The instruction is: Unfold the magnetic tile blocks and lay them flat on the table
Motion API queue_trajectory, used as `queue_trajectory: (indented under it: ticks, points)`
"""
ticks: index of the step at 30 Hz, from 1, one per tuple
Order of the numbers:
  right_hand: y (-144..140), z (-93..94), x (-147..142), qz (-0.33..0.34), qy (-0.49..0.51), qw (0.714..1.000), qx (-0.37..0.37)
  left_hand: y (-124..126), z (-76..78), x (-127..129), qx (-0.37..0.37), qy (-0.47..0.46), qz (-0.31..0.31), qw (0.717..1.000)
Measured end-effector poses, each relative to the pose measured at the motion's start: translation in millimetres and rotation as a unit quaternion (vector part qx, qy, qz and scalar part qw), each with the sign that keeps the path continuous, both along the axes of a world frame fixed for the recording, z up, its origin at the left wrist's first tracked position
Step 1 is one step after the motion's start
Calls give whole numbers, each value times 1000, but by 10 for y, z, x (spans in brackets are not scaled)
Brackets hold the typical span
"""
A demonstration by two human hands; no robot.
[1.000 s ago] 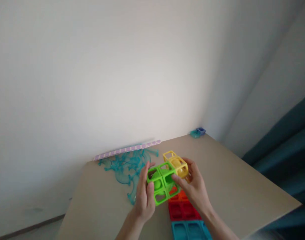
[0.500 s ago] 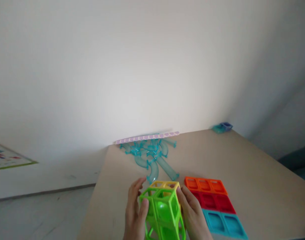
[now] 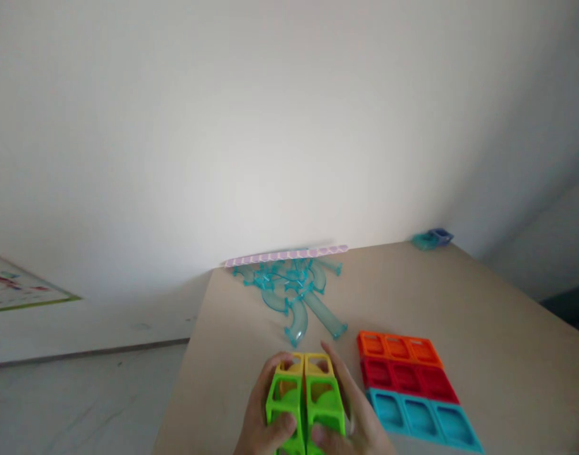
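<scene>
Low in the head view, my left hand [image 3: 262, 414] and my right hand [image 3: 358, 417] hold open-framed plastic toy blocks from both sides. Bright green blocks [image 3: 325, 400] are nearest me, with yellow blocks [image 3: 319, 365] just behind them. They form two columns with a narrow gap down the middle. My left fingers wrap round the left column and the thumb presses its green front; my right hand does the same on the right column. The lower part of the blocks is cut off by the picture's edge.
To the right lie rows of orange [image 3: 396, 345], red [image 3: 408, 377] and light-blue blocks [image 3: 421, 418]. Farther back are several clear teal tubes [image 3: 323, 314] beside a lilac patterned strip [image 3: 286, 255] along the wall. A purple piece [image 3: 441, 237] sits at the far right table corner.
The green and yellow blocks have turned to face me squarely, and a gap between two columns now shows. My left hand has closed onto the left side; both thumbs are now on the green front.
</scene>
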State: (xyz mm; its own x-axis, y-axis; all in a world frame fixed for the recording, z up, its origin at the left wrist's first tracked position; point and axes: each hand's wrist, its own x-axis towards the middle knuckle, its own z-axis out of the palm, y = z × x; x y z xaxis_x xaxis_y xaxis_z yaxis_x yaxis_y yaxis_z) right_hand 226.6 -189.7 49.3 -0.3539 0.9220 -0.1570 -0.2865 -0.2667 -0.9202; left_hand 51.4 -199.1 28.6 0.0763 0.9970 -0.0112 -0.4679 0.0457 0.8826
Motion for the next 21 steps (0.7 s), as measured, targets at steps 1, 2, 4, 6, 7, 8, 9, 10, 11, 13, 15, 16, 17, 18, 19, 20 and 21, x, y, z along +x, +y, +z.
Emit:
queue_trajectory:
  ticks: [1,2,4,6,7,8,9,10,11,13,15,16,17,18,19,20,21]
  points:
    - [11,-12,-8,2,55,998,-32,-10,19,-31,-19,-30,-18,999]
    - [23,-28,-15,2,101,993,-58,-24,32,-59,-43,-60,-34,997]
    - [52,-65,-24,-12,148,985,-88,-57,42,-92,-91,-101,-55,989]
    - [78,-103,-24,-30,148,983,-108,-77,31,-82,-115,-111,-58,985]
    - [88,-119,-20,-41,135,983,-119,-77,21,-62,-117,-110,-52,986]
    - [95,-133,-13,-58,114,984,-126,-70,10,-37,-112,-107,-41,987]
    - [97,-143,-5,-75,81,986,-127,-56,0,-10,-102,-99,-25,990]
    - [94,-147,2,-92,40,988,-118,-40,-8,14,-88,-83,-4,993]
    - [85,-147,6,-104,0,990,-99,-22,-13,34,-74,-58,20,995]
    - [54,-139,-6,-94,-49,993,-53,4,-16,55,-48,4,61,997]
    - [19,-135,-42,-49,-48,997,-22,10,-13,63,-36,51,78,995]
    - [7,-139,-63,-28,-37,999,-14,6,-11,66,-34,64,79,994]
    - [0,-149,-78,-4,-24,1000,-6,-1,-9,70,-34,70,78,994]
    - [-1,-163,-86,19,-10,1000,4,-9,-7,76,-39,72,79,994]
    - [5,-179,-84,46,3,999,21,-18,-3,82,-47,68,78,994]
    - [14,-196,-74,70,10,997,43,-27,3,89,-56,56,74,994]
    - [23,-211,-57,92,12,993,67,-35,12,94,-63,35,63,995]
